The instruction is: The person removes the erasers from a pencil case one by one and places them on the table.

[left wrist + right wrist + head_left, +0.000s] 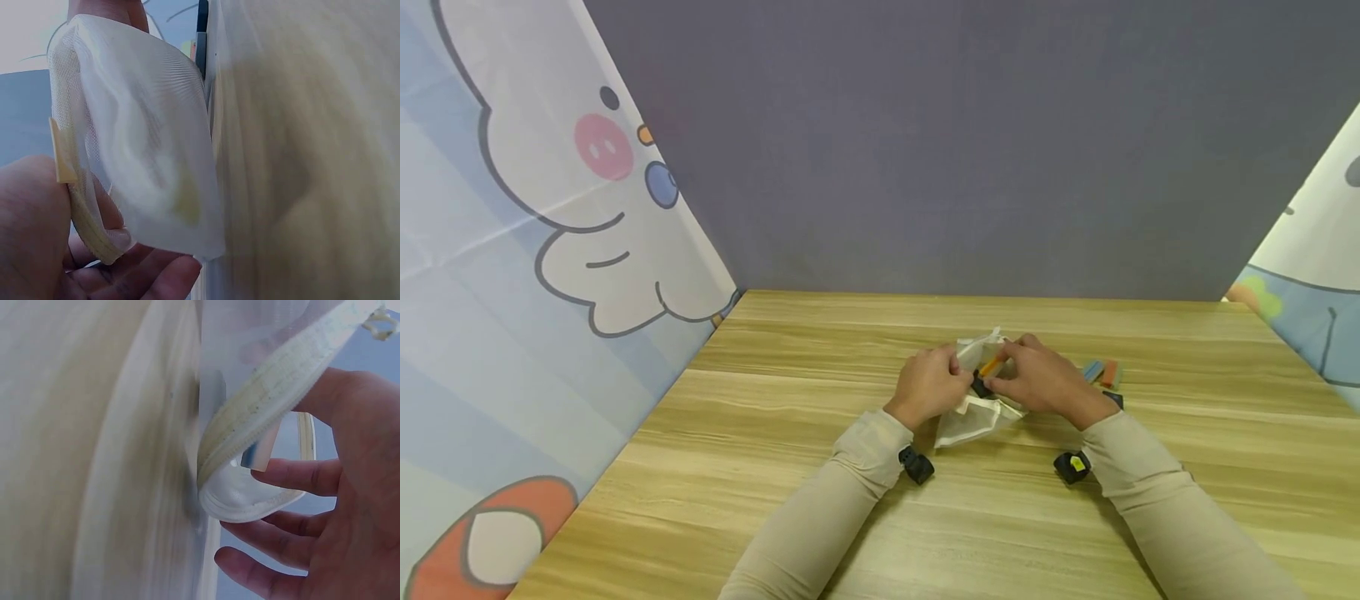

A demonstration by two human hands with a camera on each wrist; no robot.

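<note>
A white mesh zip pouch (970,425) lies on the table with its mouth spread apart. My left hand (928,385) grips the pouch's left rim; in the left wrist view the thumb lies at the zip edge and the fingers curl beneath the mesh (144,137). Inside the mouth, my right hand (1037,377) pinches a small orange stick-like piece (990,367). Its end (259,453) shows by a fingertip in the right wrist view, partly behind the zip band (262,403). A dark piece (980,386) is visible in the opening, partly covered by the hands.
Just right of the right hand lie a blue piece (1092,371), an orange piece (1109,374) with a pale greenish strip against it, and a black piece (1115,400) partly behind the wrist. A grey panel (962,167) rises along the wooden table's (805,350) back edge.
</note>
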